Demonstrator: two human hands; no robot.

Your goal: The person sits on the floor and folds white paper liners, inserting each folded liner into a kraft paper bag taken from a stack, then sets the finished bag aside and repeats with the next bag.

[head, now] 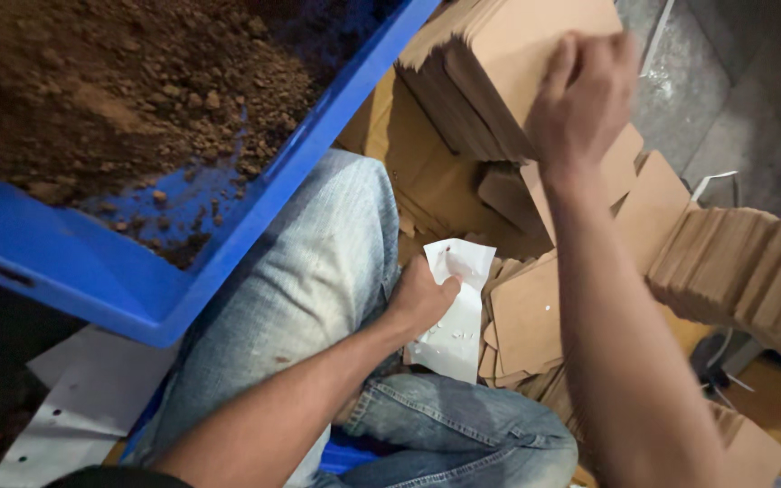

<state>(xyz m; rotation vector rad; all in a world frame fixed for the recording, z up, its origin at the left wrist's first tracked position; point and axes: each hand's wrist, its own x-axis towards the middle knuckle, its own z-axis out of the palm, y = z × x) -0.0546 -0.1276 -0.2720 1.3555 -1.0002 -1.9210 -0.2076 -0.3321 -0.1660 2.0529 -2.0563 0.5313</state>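
A seated person's left hand grips a white bag upright while the right hand, fingers curled, grasps the cardboard stack directly above.

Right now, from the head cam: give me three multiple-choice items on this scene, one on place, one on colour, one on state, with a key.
1. Where is the left hand?
A. On the white perforated bag by the knee
B. Inside the tub
C. On the floor

2. What colour is the tub holding brown soil?
A. Green
B. Blue
C. Grey

3. What is the right hand doing?
A. Hanging free
B. Pressing the jeans
C. Reaching onto the stack of brown paper bags

Key: 1 A, fingers close on the white bag; 2 B, rim and floor show blue; 3 C, fingers lie over the stack's top, though the grip is blurred.
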